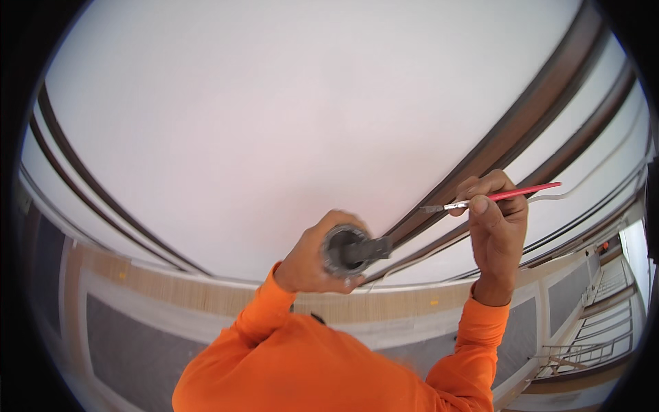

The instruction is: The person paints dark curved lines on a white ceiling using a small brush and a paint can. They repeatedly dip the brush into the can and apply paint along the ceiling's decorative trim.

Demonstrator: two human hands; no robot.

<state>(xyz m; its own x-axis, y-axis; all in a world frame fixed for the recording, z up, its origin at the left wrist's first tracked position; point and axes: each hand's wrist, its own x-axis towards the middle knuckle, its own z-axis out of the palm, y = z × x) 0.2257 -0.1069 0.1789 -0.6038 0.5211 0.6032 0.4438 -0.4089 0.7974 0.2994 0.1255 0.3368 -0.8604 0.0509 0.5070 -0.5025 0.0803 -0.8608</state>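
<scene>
My left hand (307, 255) is closed around a small round cup (332, 269) with a grey-smeared rim and dark insides. A thick dark grey piece (371, 251) sticks out of the cup toward the right; its kind is not clear. My right hand (495, 230) pinches a thin paintbrush (516, 193) with a red handle and a silver collar. Its grey bristles (431, 209) point left, over a dark brown strip (473, 172) on the white wall (261, 123). The bristles are apart from the cup, and I cannot tell whether they touch the strip.
More dark strips (75, 161) run along the wall at the left. A pale cable (583, 180) hangs at the right. Below lies a floor with a wood-toned band (199, 292) and grey panels (137, 343). Metal railings (583, 353) stand at the lower right.
</scene>
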